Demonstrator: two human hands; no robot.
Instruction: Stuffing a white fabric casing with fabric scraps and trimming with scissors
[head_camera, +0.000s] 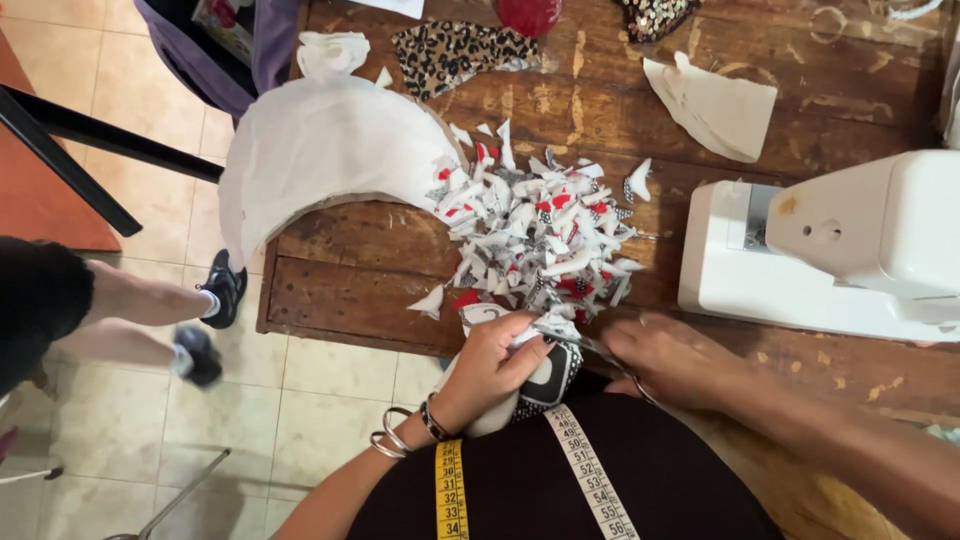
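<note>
- Gripping a small printed fabric piece (545, 375), black and white with a bold pattern, the left hand (490, 365) has its fingers curled tight around it, just below the near edge of the tabletop (350, 280).
- The right hand (670, 360) is clenched on the handles of a pair of scissors (580, 343); the blades point across to the fabric piece and meet it at its upper edge.
- Just beyond the fabric piece, on the tabletop, lies a heap of fabric scraps (540, 230) in white, red and grey.
- Left of that heap a white cloth (320, 150) hangs over the tabletop's corner; right of it stands a white sewing machine (840, 250).
- Risk: the left thumb sits very close to the blades, so a hurried snip could nick it.
- Risk: the scrap heap reaches the tabletop's near edge, so a brush from a wrist could push scraps onto the tiled floor.
- Risk: the fabric piece is held in mid-air, so it may twist and the cut may wander.
- Hard to make out: the scissor blades are thin and partly covered by the left hand, so how far they are parted cannot be told.
- Cut off: the sewing machine runs out of view at the right, and the fabric piece's lower part is hidden behind the left hand.
</note>
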